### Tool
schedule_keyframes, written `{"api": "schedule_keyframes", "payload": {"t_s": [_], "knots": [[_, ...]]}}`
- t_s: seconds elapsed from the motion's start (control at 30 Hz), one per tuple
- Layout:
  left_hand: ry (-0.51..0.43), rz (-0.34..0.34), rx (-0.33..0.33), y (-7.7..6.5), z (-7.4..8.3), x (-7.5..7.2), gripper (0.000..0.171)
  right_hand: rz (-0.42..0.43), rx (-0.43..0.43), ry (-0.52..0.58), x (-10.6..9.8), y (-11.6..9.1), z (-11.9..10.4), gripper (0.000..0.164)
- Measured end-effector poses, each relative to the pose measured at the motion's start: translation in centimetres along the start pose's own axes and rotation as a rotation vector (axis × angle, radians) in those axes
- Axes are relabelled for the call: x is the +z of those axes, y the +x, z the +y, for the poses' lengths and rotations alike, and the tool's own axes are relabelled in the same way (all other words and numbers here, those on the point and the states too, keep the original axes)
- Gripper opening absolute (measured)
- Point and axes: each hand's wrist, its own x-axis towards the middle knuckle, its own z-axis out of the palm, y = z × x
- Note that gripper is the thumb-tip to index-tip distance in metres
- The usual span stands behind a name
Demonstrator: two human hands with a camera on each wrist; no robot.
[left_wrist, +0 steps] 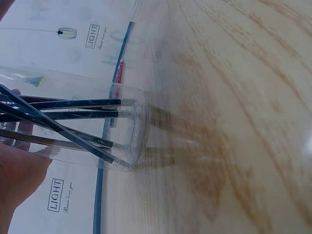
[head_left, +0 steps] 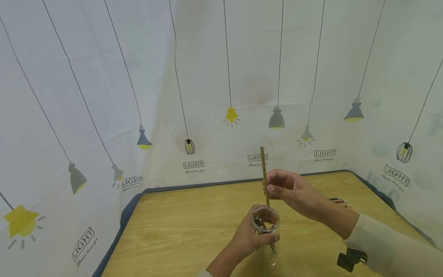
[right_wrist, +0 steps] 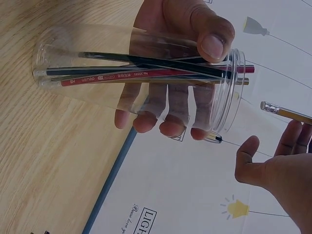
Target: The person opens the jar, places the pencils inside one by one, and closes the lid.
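Note:
My left hand [head_left: 242, 238] grips a clear plastic jar [right_wrist: 97, 97] round its side, near the open mouth. Several pencils stand inside it, among them a red pencil [right_wrist: 112, 76] and dark pencils [left_wrist: 58, 127] that cross each other. Above the mouth, my right hand [head_left: 297, 194] pinches a golden-yellow pencil [head_left: 264, 165] close to upright. Its eraser end [right_wrist: 268, 107] points down at the jar, apart from the rim in the right wrist view. The jar's base is seen near the tabletop in the left wrist view; whether it touches, I cannot tell.
Several loose pencils [head_left: 340, 201] lie on the wood-grain table [head_left: 180, 227], right of the jar and partly behind my right forearm. A white sheet [head_left: 207, 77] printed with lamps hangs round the table's back and sides. A black clip [head_left: 349, 259] sits under my right sleeve.

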Motion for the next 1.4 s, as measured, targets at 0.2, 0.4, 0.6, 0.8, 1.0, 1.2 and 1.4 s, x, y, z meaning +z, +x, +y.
{"api": "schedule_keyframes", "payload": {"t_s": [0.2, 0.4, 0.6, 0.8, 1.0, 1.2, 1.4], "knots": [[-0.016, -0.005, 0.002, -0.1, 0.0, 0.0, 0.066, 0.012, 0.019, -0.019, -0.1, -0.2, 0.1, 0.015], [-0.013, -0.002, 0.003, -0.2, 0.0, 0.0, 0.066, 0.016, 0.025, -0.021, -0.1, -0.4, 0.1, 0.015], [-0.018, -0.004, 0.003, -0.1, -0.1, 0.0, 0.067, 0.015, 0.026, -0.021, -0.1, -0.6, 0.1, 0.015], [-0.015, -0.012, 0.008, -0.2, -0.2, 0.0, 0.067, 0.012, 0.032, -0.012, -0.1, -0.7, 0.2, 0.016], [-0.018, -0.014, 0.006, -0.2, -0.2, 0.0, 0.067, 0.016, 0.037, -0.020, -0.1, -0.7, 0.3, 0.015], [-0.030, -0.012, 0.002, -0.2, 0.0, 0.0, 0.068, 0.017, 0.034, -0.017, -0.2, -0.9, 0.4, 0.016], [-0.034, -0.016, -0.001, -0.2, 0.1, 0.0, 0.068, 0.029, 0.045, -0.022, -0.2, -1.1, 0.5, 0.015]]}}
